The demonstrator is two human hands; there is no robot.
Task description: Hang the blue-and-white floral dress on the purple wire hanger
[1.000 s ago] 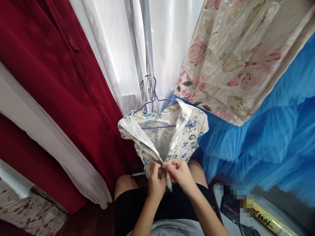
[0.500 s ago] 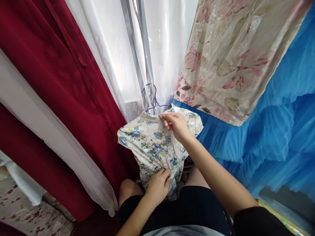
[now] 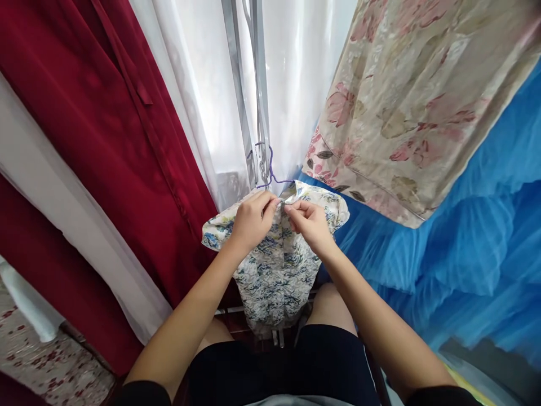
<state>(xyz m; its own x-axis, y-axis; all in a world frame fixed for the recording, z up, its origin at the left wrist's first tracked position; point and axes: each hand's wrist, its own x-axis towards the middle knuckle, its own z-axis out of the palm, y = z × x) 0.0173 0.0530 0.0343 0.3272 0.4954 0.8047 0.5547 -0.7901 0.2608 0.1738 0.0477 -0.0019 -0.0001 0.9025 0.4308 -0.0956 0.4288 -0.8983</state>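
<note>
A short-sleeved floral blouse (image 3: 274, 276), off-white with blue and yellow flowers, hangs from a purple hanger (image 3: 273, 169). Both of my hands are at its neckline. My left hand (image 3: 256, 220) pinches the collar edge left of the front opening, thumb and forefinger pressed together. On the other side, my right hand (image 3: 310, 223) pinches the right edge of the neckline, its fingers curled. The fingertips almost meet at the top of the front placket. Whatever small fastening may lie between them is hidden.
Metal rack poles (image 3: 249, 84) rise behind the hanger in front of a white curtain (image 3: 194, 73). Red fabric (image 3: 127, 169) hangs at left. A beige cloth with pink flowers (image 3: 406, 124) and blue tulle (image 3: 465, 254) hang at right. My knees flank the blouse's lower part.
My left hand has let go of the blouse's lower front and moved up to the collar. My right hand stays at the neckline. The blouse front now hangs straighter.
</note>
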